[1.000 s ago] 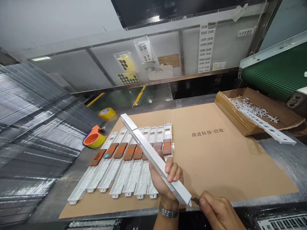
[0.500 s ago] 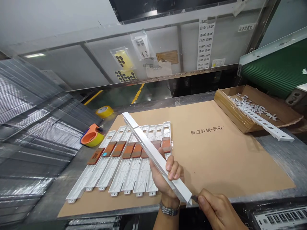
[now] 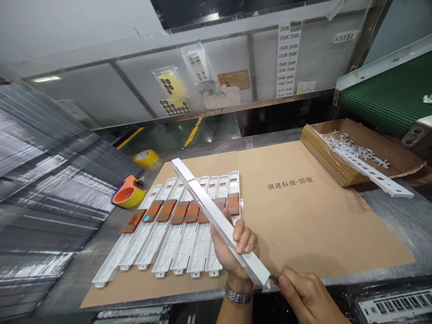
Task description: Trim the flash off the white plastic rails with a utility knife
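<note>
A long white plastic strip (image 3: 211, 207) slants across the middle of the view, held up over the cardboard. My left hand (image 3: 232, 252) is wrapped round its lower half, thumb on one side and fingers on the other. At the strip's near end, my right hand (image 3: 305, 290) pinches a small knife whose dark blade tip (image 3: 274, 279) touches that end; the handle is hidden in my fist. Behind the strip lie several white plastic channel parts (image 3: 148, 245) in a row, with reddish-brown blocks (image 3: 181, 212) resting across them.
A cardboard sheet (image 3: 286, 225) covers the table. At the right stands a carton (image 3: 332, 164) of small white scraps with a slotted white strip (image 3: 378, 173) across its edge. On the left are an orange tape dispenser (image 3: 126, 191) and a yellow tape roll (image 3: 146, 157).
Both hands, the strip and the knife hold almost the same position. The view has shifted very slightly; the blade tip shows only a tiny difference at the strip's end.
</note>
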`<state>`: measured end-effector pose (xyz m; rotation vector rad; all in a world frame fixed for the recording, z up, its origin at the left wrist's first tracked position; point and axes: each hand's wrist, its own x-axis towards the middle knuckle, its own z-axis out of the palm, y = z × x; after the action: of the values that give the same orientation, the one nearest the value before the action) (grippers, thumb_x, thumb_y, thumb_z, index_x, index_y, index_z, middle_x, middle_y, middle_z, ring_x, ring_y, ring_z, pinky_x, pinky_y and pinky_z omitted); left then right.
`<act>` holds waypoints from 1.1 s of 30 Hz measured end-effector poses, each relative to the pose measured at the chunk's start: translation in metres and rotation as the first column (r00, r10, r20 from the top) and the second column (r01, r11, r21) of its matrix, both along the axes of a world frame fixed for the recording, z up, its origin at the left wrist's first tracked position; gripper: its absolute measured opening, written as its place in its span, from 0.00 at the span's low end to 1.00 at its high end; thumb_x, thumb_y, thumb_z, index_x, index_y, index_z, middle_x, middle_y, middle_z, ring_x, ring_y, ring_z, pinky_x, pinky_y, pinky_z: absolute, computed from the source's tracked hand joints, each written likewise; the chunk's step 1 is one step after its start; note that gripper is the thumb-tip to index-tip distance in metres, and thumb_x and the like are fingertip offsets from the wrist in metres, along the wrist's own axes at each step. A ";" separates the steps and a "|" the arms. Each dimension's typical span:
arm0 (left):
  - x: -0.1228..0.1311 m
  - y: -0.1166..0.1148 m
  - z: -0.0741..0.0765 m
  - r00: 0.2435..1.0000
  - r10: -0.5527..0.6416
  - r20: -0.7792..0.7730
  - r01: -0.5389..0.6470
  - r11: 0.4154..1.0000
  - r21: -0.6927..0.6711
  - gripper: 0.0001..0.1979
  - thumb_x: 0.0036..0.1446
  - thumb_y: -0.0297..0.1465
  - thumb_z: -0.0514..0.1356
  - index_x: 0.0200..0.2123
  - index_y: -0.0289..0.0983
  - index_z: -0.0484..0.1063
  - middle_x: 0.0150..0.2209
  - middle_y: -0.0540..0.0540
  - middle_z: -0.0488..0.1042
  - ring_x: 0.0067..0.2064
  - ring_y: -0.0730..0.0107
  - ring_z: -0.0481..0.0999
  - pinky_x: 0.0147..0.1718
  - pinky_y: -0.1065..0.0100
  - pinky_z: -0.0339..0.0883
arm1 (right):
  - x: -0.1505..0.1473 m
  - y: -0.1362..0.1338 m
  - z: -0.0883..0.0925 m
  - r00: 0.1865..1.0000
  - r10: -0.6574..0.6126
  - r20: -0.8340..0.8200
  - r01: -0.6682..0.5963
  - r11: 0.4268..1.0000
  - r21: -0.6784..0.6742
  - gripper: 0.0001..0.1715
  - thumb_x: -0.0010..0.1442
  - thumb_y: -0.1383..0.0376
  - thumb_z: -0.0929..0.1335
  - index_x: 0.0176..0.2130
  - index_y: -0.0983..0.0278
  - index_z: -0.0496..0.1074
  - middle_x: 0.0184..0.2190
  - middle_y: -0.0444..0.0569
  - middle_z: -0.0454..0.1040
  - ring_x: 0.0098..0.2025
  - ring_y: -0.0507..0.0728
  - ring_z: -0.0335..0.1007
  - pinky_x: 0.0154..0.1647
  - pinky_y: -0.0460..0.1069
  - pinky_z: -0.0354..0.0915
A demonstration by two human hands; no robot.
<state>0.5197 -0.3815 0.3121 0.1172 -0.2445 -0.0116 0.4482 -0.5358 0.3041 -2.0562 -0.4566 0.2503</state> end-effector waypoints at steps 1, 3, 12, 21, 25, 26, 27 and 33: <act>0.000 0.000 0.000 1.000 -0.002 0.001 0.002 1.000 0.001 0.19 0.66 0.40 0.48 0.50 0.39 0.72 0.27 0.51 0.72 0.23 0.82 0.73 0.23 0.80 0.65 | 0.001 0.000 0.002 1.000 0.004 0.000 -0.004 1.000 -0.005 0.25 0.71 0.52 0.52 0.25 0.60 0.52 0.19 0.37 0.54 0.20 0.49 0.53 0.22 0.45 0.48; 0.001 -0.001 0.000 1.000 -0.005 0.005 0.005 1.000 0.002 0.19 0.66 0.40 0.48 0.50 0.39 0.72 0.27 0.51 0.72 0.24 0.82 0.73 0.23 0.80 0.66 | 0.001 -0.001 0.005 1.000 0.014 0.001 -0.014 1.000 -0.009 0.25 0.71 0.52 0.52 0.25 0.60 0.52 0.19 0.37 0.54 0.20 0.49 0.52 0.22 0.45 0.48; 0.005 0.001 -0.001 0.998 0.028 -0.059 -0.024 0.997 0.073 0.17 0.63 0.39 0.53 0.50 0.39 0.73 0.26 0.52 0.70 0.22 0.82 0.71 0.22 0.79 0.65 | -0.003 -0.002 0.003 0.996 0.086 -0.038 -0.088 0.993 -0.073 0.28 0.70 0.48 0.50 0.24 0.61 0.50 0.19 0.38 0.54 0.21 0.49 0.53 0.23 0.46 0.49; 0.001 -0.003 0.012 0.851 0.334 -0.406 -0.128 0.881 0.456 0.26 0.44 0.50 0.67 0.45 0.42 0.75 0.36 0.48 0.75 0.36 0.63 0.76 0.40 0.53 0.75 | 0.003 -0.019 0.001 0.983 -0.136 0.122 0.110 0.974 0.198 0.18 0.70 0.56 0.56 0.50 0.56 0.69 0.35 0.47 0.73 0.37 0.54 0.72 0.37 0.44 0.68; -0.006 -0.003 -0.001 0.717 0.547 -0.431 -0.201 0.755 0.624 0.30 0.39 0.49 0.70 0.44 0.41 0.72 0.36 0.49 0.76 0.38 0.64 0.78 0.40 0.62 0.75 | 0.007 -0.020 -0.008 0.944 -0.190 0.269 0.150 0.975 0.161 0.16 0.69 0.64 0.59 0.54 0.56 0.66 0.38 0.48 0.72 0.40 0.54 0.71 0.41 0.45 0.68; -0.008 -0.003 -0.003 0.687 0.607 -0.399 -0.237 0.706 0.667 0.30 0.41 0.48 0.70 0.46 0.42 0.70 0.36 0.49 0.76 0.38 0.65 0.78 0.39 0.64 0.74 | 0.007 -0.019 -0.010 0.930 -0.197 0.309 0.163 0.978 0.130 0.16 0.69 0.65 0.60 0.54 0.56 0.66 0.37 0.48 0.71 0.39 0.54 0.71 0.40 0.46 0.68; -0.009 -0.003 -0.005 0.670 0.648 -0.362 -0.262 0.662 0.702 0.31 0.42 0.48 0.69 0.48 0.43 0.68 0.37 0.49 0.76 0.37 0.66 0.78 0.38 0.64 0.74 | 0.007 -0.016 -0.014 0.914 -0.209 0.348 0.186 0.978 0.098 0.16 0.68 0.65 0.60 0.55 0.57 0.65 0.36 0.48 0.71 0.38 0.54 0.71 0.39 0.46 0.68; -0.016 -0.005 0.000 0.631 0.729 -0.266 -0.303 0.547 0.780 0.31 0.42 0.47 0.70 0.49 0.47 0.65 0.36 0.53 0.73 0.34 0.71 0.77 0.36 0.67 0.74 | 0.002 0.000 -0.031 0.825 -0.274 0.494 0.317 0.948 -0.004 0.18 0.69 0.65 0.60 0.56 0.60 0.64 0.34 0.51 0.74 0.34 0.55 0.73 0.33 0.45 0.68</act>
<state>0.5042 -0.3862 0.3118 0.9331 0.4492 0.5137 0.4506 -0.5361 0.2735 -2.2364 -0.4221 -0.4612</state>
